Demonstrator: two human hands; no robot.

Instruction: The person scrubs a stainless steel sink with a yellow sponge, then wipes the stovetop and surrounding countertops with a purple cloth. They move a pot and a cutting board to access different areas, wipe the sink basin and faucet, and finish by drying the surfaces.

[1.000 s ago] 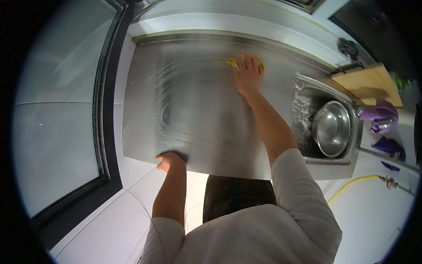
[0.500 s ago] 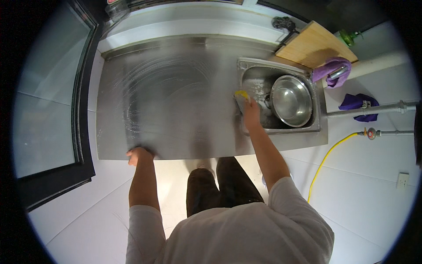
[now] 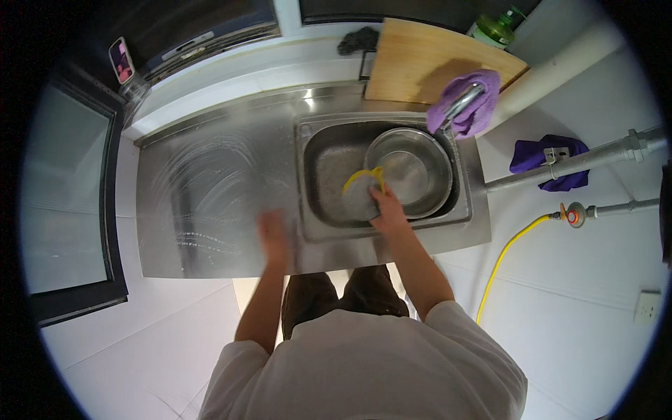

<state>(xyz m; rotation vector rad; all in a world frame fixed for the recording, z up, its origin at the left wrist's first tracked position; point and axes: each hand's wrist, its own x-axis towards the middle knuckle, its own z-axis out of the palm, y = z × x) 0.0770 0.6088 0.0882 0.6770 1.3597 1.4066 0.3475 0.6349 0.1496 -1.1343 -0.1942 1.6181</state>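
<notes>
In my right hand point(image 3: 388, 211) is a grey cloth with a yellow edge point(image 3: 360, 199), gripped by one side and hanging open over the sink point(image 3: 318, 227). A round stainless steel basin point(image 3: 435, 171) sits in the right part of that sink, and the cloth overlaps its left rim from my viewpoint. Smeared by motion, my left hand point(image 3: 274, 234) is over the steel countertop point(image 3: 224, 238) just left of the sink; its fingers do not show clearly. Curved wet streaks mark the countertop's left side.
Behind the sink leans a wooden cutting board point(image 3: 420, 59), with a green pump bottle point(image 3: 495, 29) beside it. A purple cloth point(image 3: 483, 98) drapes the faucet point(image 3: 462, 105). At the back left a phone point(image 3: 121, 61) stands by a glass jar point(image 3: 134, 91). Right: pipes and a yellow hose point(image 3: 505, 248).
My right hand has brought the cloth from the sink's left edge to above the sink, where it now spreads out. My left hand has left the counter's front edge and moved right. The view has shifted.
</notes>
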